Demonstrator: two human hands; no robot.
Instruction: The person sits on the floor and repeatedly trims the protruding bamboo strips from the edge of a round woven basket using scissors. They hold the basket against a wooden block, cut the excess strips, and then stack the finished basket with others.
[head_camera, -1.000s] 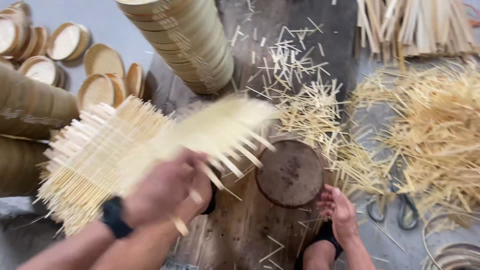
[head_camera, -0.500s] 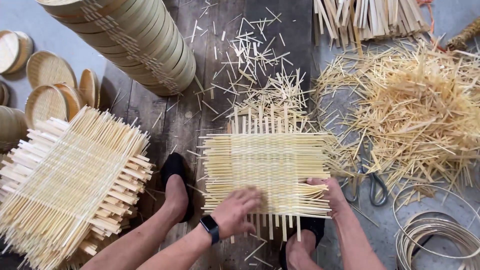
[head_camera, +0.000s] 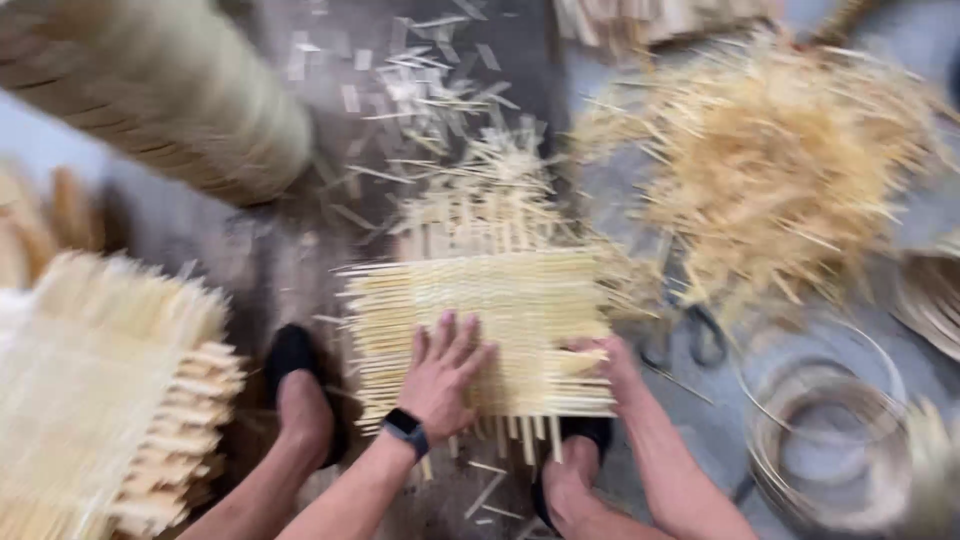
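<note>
One view only, head cam, blurred. Both hands now press on the pale square woven bamboo-strip mat (head_camera: 490, 330), which half a second ago sat the same way on the dark wooden floor (head_camera: 290, 250). I see my left hand (head_camera: 445, 375) flat, fingers spread on it; right hand (head_camera: 600, 365) pinches its right edge. Stack of finished mats (head_camera: 110, 400) sits left, loose bamboo sliver pile (head_camera: 790, 160) right. I'd judge weaving continues.

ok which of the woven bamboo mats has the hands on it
The single woven mat in the middle: left hand lies flat on it, right hand at its right edge. The stack of mats at left lies untouched.
</note>
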